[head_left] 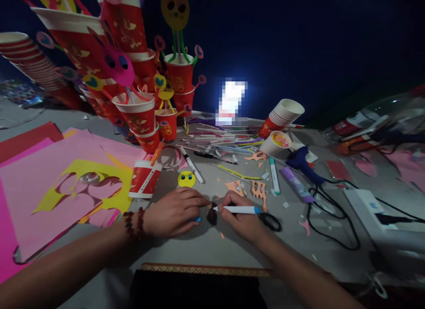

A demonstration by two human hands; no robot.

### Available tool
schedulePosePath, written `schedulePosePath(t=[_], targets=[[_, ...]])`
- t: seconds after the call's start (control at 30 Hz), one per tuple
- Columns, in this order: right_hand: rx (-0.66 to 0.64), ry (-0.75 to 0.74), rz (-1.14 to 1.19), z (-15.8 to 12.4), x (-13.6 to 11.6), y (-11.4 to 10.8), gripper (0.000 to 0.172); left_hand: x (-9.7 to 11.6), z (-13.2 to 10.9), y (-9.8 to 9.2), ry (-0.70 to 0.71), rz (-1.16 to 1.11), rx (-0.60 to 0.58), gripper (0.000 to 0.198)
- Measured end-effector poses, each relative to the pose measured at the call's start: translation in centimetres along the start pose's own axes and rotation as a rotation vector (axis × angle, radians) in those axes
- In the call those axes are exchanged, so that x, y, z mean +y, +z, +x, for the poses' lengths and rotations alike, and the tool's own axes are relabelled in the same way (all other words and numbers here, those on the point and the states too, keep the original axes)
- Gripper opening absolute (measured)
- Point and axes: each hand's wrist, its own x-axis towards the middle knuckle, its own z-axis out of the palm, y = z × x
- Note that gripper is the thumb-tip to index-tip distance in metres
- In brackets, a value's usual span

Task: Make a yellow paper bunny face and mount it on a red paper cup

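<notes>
My right hand [241, 218] is closed round a white marker [237, 209] with a blue end, its tip pointing left at a small dark round piece [211, 216] on the table. My left hand [174, 211] lies curled on the table just left of that piece, fingertips touching or holding it; a blue bit [198, 219] shows under the fingers. A bead bracelet is on my left wrist. A yellow paper face [186, 179] lies just beyond my left hand. Black scissors [270, 221] lie beside my right hand.
A red paper cup [144, 179] stands left of the yellow face. Stacked red cups with paper flowers [142, 79] fill the back left. Pink and yellow paper sheets [66, 185] lie left. Pens, orange scraps [259, 189], a blue glue gun [302, 160] with black cable and a power strip [368, 202] lie right.
</notes>
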Motion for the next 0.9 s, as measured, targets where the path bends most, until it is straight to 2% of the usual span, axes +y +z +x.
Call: schedulePosePath(t=[0.57,0.9], targets=[[-0.03,-0.004,-0.059,0.14,-0.39,-0.23,0.012,-0.03,0.45,0.26,0.021,0.02,-0.079,0.016],[-0.037,-0.008,-0.089,0.2,-0.49,-0.08,0.012,-0.07,0.47,0.38,0.018,0.004,-0.049,0.017]])
